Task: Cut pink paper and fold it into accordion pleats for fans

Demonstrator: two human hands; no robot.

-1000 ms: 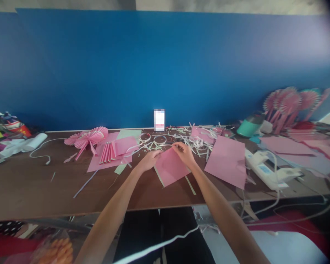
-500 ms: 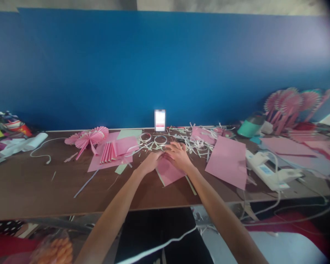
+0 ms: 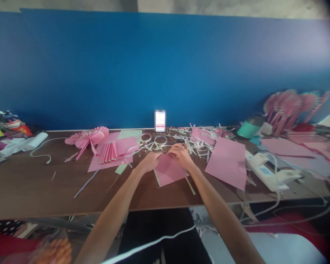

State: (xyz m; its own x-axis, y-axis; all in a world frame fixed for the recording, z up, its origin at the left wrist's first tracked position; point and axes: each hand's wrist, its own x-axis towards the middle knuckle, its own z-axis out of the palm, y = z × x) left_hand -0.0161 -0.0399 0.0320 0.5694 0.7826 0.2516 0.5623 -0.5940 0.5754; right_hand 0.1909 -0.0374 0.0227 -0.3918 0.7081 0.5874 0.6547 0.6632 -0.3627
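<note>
A pink paper sheet (image 3: pixel 170 173) lies on the table at the middle, with pale strips along its left and lower right edges. My left hand (image 3: pixel 151 161) is closed at the sheet's upper left edge, its fingertips pinching the paper. At the far edge, my right hand (image 3: pixel 180 155) has its fingers bent and gathered on the same sheet. To the left are a pleated pink paper piece (image 3: pixel 109 153) and pink paper fans (image 3: pixel 90 138). A larger pink sheet (image 3: pixel 227 161) rests to the right of my right hand.
Shredded paper strips (image 3: pixel 199 145) and two rings, perhaps tape rolls (image 3: pixel 160 140), lie beyond my hands. A lit phone (image 3: pixel 160 121) stands against the blue wall (image 3: pixel 154 66). A white power strip (image 3: pixel 264 170) with cables and a green container (image 3: pixel 249 128) are at the right.
My hands have moved apart along the far edge, having overlapped before. More of the pink sheet now shows between them.
</note>
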